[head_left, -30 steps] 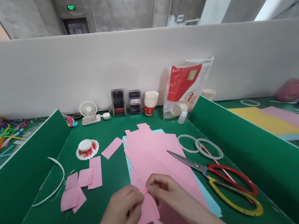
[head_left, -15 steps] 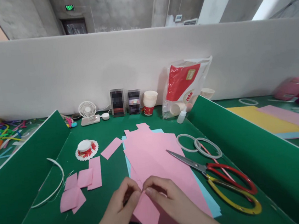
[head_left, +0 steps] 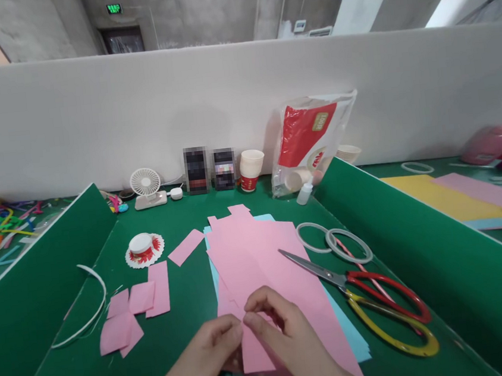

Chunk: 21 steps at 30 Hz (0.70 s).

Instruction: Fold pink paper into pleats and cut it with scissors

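Observation:
Between my two hands is a small piece of pink paper (head_left: 256,355), held above a stack of larger pink sheets (head_left: 267,258). My left hand (head_left: 217,341) is closed, its thumb and finger pinching the piece's left edge. My right hand (head_left: 277,326) pinches its upper part between thumb and fingertips and covers its right side. Pale blue sheets (head_left: 349,333) show under the pink stack. Right of my hands, scissors (head_left: 344,283) with one red and one yellow handle lie partly on the stack, blades pointing up and left.
Cut pink pieces (head_left: 122,330) lie on the left, near a paper-cup hat shape (head_left: 143,247) and a white curved strip (head_left: 103,293). Two pale rings (head_left: 349,246) lie right. A fan (head_left: 145,184), cup (head_left: 251,170), glue bottle (head_left: 304,194) and plastic bag (head_left: 310,134) stand behind. Green dividers (head_left: 400,244) flank the workspace.
The pink piece has turned from a slanted position to nearly upright between my hands. My left hand has shifted slightly lower, and my right hand has moved a little up and right.

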Tool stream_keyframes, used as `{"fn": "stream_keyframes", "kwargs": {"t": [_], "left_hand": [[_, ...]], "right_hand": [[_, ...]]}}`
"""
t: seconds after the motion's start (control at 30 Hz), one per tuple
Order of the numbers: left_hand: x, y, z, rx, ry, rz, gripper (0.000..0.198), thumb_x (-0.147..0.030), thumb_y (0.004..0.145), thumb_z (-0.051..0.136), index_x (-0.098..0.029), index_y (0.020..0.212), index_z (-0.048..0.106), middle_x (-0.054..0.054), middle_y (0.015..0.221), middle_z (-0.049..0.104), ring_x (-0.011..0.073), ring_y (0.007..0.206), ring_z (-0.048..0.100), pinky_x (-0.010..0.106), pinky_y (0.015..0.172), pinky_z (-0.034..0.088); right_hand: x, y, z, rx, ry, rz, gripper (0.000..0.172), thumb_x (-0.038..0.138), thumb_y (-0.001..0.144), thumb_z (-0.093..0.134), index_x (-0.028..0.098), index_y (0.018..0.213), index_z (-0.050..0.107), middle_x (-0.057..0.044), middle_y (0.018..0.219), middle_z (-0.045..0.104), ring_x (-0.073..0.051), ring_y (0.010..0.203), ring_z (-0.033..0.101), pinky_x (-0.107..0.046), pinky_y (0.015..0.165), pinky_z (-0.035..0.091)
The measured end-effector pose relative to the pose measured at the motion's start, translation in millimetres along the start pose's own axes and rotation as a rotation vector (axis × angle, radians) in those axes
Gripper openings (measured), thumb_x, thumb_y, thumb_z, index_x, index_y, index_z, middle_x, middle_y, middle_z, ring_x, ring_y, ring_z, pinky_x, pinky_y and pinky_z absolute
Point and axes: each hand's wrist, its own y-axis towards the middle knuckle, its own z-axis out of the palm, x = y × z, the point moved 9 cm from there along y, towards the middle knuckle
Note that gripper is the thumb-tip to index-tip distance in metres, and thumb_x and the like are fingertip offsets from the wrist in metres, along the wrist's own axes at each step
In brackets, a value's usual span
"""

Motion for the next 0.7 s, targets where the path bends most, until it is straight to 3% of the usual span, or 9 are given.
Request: {"fn": "stream_keyframes", "kwargs": {"t": [0.17,0.33,0.43,0.53,0.6,0.7], "left_hand": [[-7.3,-0.2,-3.1,-0.019,0.059,0.073,0.026,-0.038,0.065,0.062,-0.016,0.069,0.048,-0.007,0.052,0.046,0.0082,0.05,0.046,0.019,0.052,0.034],[-7.5,1.2,-5.4,-0.055,0.008,0.1,0.024,-0.026,0.063,0.063,-0.019,0.066,0.04,-0.009,0.054,0.047,0.0054,0.047,0.042,0.017,0.048,0.031],[-8.3,1.6,-9.4,-0.097,0.108,0.127,0.022,-0.023,0.061,0.063,-0.018,0.065,0.041,-0.01,0.052,0.041,0.0044,0.045,0.036,0.016,0.045,0.027],[-5.5,2.0,-8.3,-0.073,0.159,0.089,0.021,-0.031,0.064,0.059,-0.018,0.065,0.042,-0.009,0.05,0.04,0.0059,0.044,0.037,0.018,0.045,0.03],[-6.1,1.8,-8.2,-0.068,0.203,0.076,0.022,-0.035,0.067,0.054,-0.018,0.063,0.042,-0.009,0.049,0.038,0.0071,0.045,0.037,0.019,0.046,0.032],[-18.5,-1.0,-11.5,-0.141,0.41,0.164,0.018,-0.03,0.07,0.049,-0.018,0.059,0.041,-0.008,0.049,0.035,0.0079,0.046,0.034,0.019,0.045,0.028]], "right_hand": [[8.0,1.5,6.9,0.088,-0.086,-0.076,0.015,0.02,0.078,0.041,0.018,0.067,0.05,0.001,0.066,0.052,-0.013,0.064,0.051,-0.022,0.059,0.039],[10.1,-1.9,12.9,0.162,-0.101,-0.099,0.018,0.014,0.082,0.03,0.02,0.081,0.047,-0.001,0.079,0.053,-0.013,0.075,0.052,-0.024,0.068,0.04],[6.2,-2.7,13.6,0.176,-0.113,-0.063,0.014,0.018,0.083,0.032,0.02,0.089,0.045,-0.002,0.082,0.052,-0.013,0.077,0.051,-0.024,0.069,0.04],[4.1,-1.9,13.1,0.179,-0.13,-0.04,0.013,0.021,0.082,0.035,0.02,0.091,0.044,-0.002,0.082,0.051,-0.013,0.075,0.05,-0.025,0.067,0.04],[4.5,-1.2,13.2,0.184,-0.13,-0.041,0.013,0.019,0.08,0.039,0.021,0.091,0.044,-0.001,0.081,0.051,-0.014,0.075,0.05,-0.025,0.067,0.04],[4.5,-0.8,15.2,0.204,-0.117,-0.039,0.023,0.009,0.072,0.043,0.021,0.093,0.043,0.0,0.078,0.051,-0.014,0.075,0.05,-0.025,0.067,0.04]]}}
